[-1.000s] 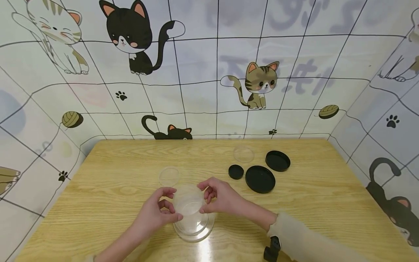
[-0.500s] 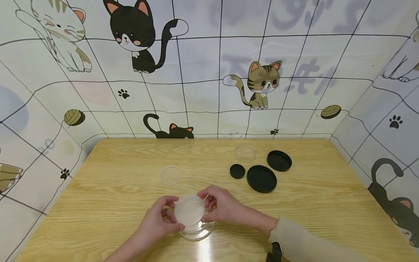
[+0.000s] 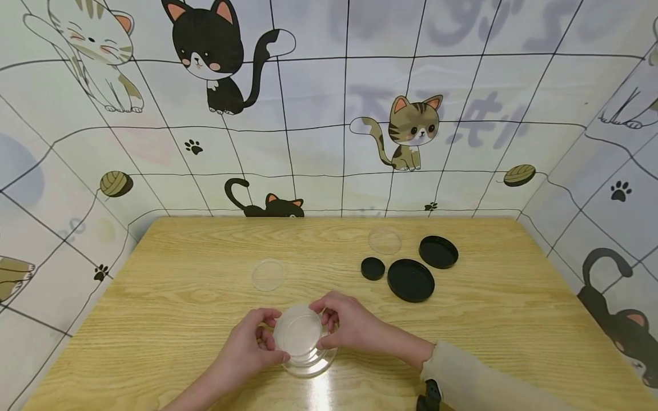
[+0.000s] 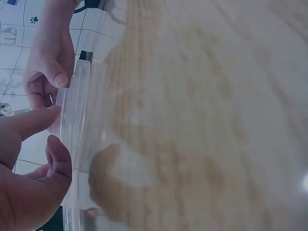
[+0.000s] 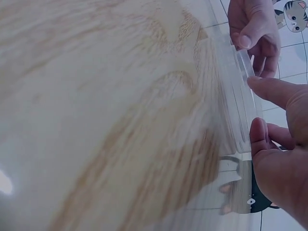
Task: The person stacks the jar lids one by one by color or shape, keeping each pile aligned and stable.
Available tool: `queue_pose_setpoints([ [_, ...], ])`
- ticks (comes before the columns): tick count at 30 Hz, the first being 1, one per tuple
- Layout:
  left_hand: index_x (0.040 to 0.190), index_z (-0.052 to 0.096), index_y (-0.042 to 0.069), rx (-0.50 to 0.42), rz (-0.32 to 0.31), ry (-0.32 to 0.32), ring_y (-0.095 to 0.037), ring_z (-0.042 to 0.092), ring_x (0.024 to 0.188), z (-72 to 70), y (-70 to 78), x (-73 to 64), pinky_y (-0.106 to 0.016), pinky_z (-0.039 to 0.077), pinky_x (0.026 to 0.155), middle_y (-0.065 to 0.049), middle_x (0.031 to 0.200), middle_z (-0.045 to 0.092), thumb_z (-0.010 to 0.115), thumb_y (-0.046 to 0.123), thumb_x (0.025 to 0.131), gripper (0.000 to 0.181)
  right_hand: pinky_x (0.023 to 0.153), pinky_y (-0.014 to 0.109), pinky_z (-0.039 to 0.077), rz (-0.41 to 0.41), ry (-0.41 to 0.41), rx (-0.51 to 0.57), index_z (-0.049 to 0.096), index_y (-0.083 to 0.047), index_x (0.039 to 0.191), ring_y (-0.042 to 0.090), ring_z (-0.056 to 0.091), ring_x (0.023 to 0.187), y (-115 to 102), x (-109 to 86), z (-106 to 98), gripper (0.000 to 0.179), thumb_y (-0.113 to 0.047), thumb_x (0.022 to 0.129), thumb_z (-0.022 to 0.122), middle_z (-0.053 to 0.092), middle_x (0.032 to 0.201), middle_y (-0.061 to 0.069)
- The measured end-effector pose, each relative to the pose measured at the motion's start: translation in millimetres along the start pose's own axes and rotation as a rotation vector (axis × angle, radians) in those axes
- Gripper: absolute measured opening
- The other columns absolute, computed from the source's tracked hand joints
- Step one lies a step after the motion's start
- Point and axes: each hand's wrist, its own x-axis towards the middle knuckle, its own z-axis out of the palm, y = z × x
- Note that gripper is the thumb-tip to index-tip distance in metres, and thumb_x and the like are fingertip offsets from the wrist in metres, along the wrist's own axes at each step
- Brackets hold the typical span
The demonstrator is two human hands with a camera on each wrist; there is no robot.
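Between both hands is a clear round dish, held by its edge from opposite sides. My left hand pinches its left side with thumb and fingers. On the right side, the thumb and fingers of my right hand do the same. Under it shows a wider clear round dish, partly hidden by the upper one. Seen edge-on in the left wrist view, the clear walls sit in layers close over the table. The right wrist view shows the stacked rims at the fingertips.
A thin clear disc lies behind my left hand, and another clear disc lies farther back. Several black round lids, including a small one, a large one and a third, lie at right on the wooden table.
Both hands have brought the clear dish down and slightly toward me, over the wider dish. Over the last half second hands and dish have hardly moved.
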Motion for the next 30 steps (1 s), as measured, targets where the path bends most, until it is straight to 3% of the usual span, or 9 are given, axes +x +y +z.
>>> queue_pose_setpoints([
  [11,0.126,0.056,-0.005,0.054,0.023,0.009,-0.016,0.055,0.073,0.8,-2.2,1.3,-0.023,0.048,0.059,-0.013,0.110,0.053,0.094,-0.002,0.066,0.071,0.073,0.021,0.051,-0.027,-0.051,-0.131,0.064,0.001,0.128,0.005,0.053,0.080,-4.3,2.0,-2.2,0.058,-0.003,0.076,0.090,0.052,0.098,-0.003],
  [20,0.126,0.057,-0.005,0.069,0.025,0.013,-0.016,0.055,0.073,0.9,-4.2,3.1,-0.023,0.049,0.059,-0.013,0.109,0.053,0.094,-0.001,0.065,0.072,0.073,0.021,0.052,-0.047,-0.049,-0.116,0.063,0.001,0.130,0.006,0.053,0.080,-2.5,2.1,-1.6,0.059,-0.003,0.077,0.090,0.054,0.103,0.001],
  [30,0.127,0.057,-0.004,0.037,0.020,0.006,-0.015,0.056,0.072,-0.7,-5.0,2.6,-0.021,0.048,0.059,-0.014,0.110,0.052,0.093,-0.002,0.066,0.072,0.074,0.023,0.053,-0.026,-0.013,-0.008,0.063,-0.001,0.132,0.010,0.058,0.081,1.9,0.0,-2.6,0.060,-0.001,0.078,0.089,0.058,0.106,0.004],
])
